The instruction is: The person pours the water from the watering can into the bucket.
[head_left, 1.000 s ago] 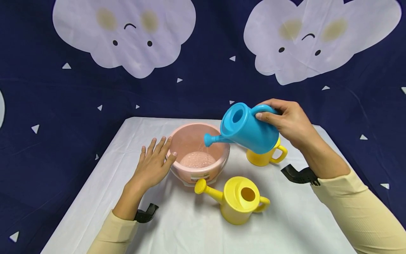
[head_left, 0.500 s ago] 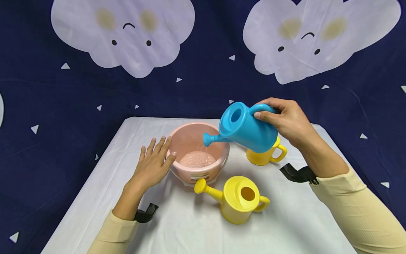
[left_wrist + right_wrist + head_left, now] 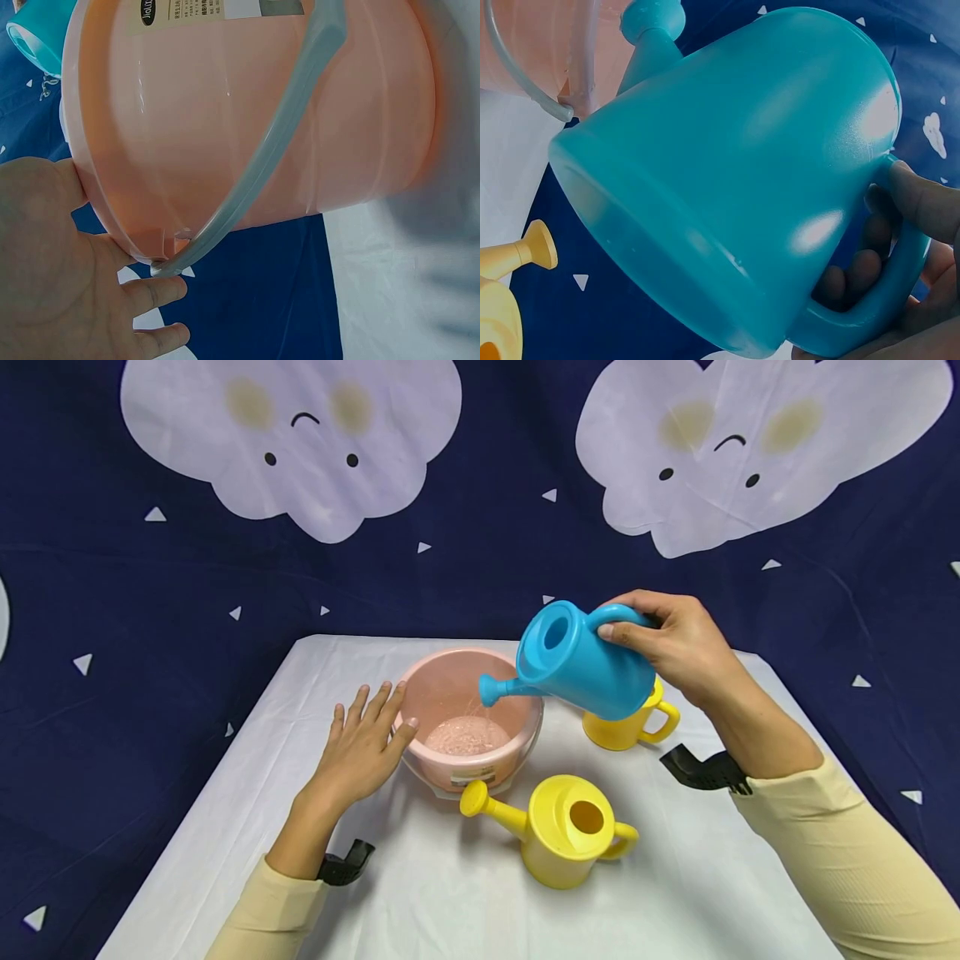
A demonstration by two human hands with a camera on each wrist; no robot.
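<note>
My right hand (image 3: pixel 678 639) grips the handle of a blue watering can (image 3: pixel 592 664), fingers curled through the loop in the right wrist view. The can tilts left, and thin streams of water fall from its spout head into a pink bucket (image 3: pixel 450 760). Water ripples on the bucket's bottom. At the bucket's left rim, my left hand (image 3: pixel 360 747) lies with fingers spread and straight. In the left wrist view its thumb and fingers meet the rim (image 3: pixel 94 184) near the end of the grey bail handle (image 3: pixel 262 154).
In front of the bucket stands a yellow watering can (image 3: pixel 566 835), its spout pointing at the bucket. Another yellow watering can (image 3: pixel 618 732) sits behind, partly hidden by the blue one. A white cloth (image 3: pixel 420 893) covers the table; a dark blue cloud-print curtain (image 3: pixel 510 560) hangs behind.
The blue watering can has shifted slightly left and tipped a little more, and its water streams show more clearly. My left hand has stayed at the bucket rim.
</note>
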